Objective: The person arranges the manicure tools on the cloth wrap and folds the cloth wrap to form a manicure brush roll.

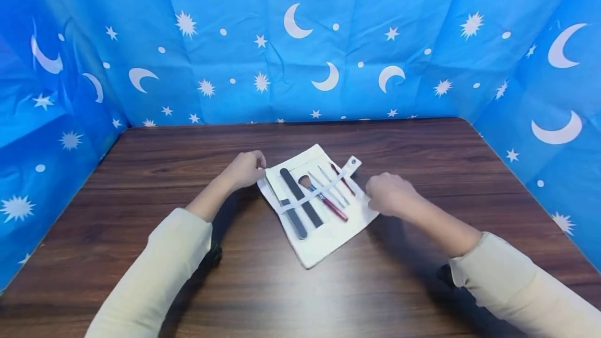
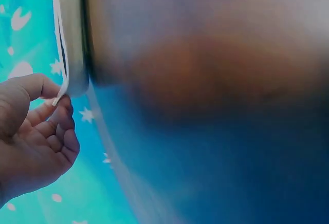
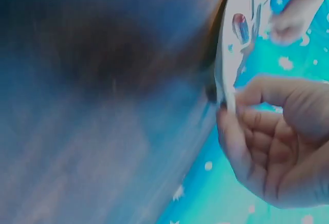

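A white cloth tool roll (image 1: 312, 254) lies spread out at an angle on the table. Under its white elastic band sit a grey nail file (image 1: 296, 221), a black nail file (image 1: 296, 188), a makeup brush (image 1: 334, 208) with a red handle, two slim pale tools (image 1: 335, 179) and a thin dark red tool (image 1: 343, 179). At the roll's left corner, my left hand (image 1: 245, 170) pinches the cloth edge between thumb and fingers, as the left wrist view shows. My right hand (image 1: 391, 194) pinches the opposite edge, its thumb and forefinger on the cloth (image 3: 227, 64).
A strap tab (image 1: 353, 165) with a metal snap sticks out past the roll's far right side. The dark wood table (image 1: 188, 150) ends at a blue curtain (image 1: 253, 4) with moons and stars, which hangs behind it and on both sides.
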{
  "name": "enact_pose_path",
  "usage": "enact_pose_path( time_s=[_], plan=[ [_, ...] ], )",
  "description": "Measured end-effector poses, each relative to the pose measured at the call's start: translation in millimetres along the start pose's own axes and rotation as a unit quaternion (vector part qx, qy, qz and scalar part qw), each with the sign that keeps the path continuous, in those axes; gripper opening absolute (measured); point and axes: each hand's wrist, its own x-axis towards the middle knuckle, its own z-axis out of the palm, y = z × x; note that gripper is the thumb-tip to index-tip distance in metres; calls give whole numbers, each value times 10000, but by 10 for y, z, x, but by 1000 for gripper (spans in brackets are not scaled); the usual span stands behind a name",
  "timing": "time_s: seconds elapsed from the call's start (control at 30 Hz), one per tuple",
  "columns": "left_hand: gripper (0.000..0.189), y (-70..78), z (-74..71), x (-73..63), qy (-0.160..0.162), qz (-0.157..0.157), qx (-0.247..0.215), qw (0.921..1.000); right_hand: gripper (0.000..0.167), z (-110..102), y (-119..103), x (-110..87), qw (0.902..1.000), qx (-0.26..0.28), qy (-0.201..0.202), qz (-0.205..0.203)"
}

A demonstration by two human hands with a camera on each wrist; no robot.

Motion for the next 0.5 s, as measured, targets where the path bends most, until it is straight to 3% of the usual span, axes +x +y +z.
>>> enact_pose_path(
  time_s=[0.17,0.27,0.37,0.5],
  plan=[
    [6,69,19,-425,-289,503,145,9982,8,-86,159,236,9958,-352,828,147],
    [3,153,38,-686,-706,479,148,9962,13,-99,212,407,9931,-128,1155,183],
    [6,252,84,-896,-1015,720,293,9918,16,-110,246,559,9908,156,1327,195],
    [5,363,168,-1067,-1068,1402,533,9829,15,-121,264,709,9907,387,1272,294]
  ],
)
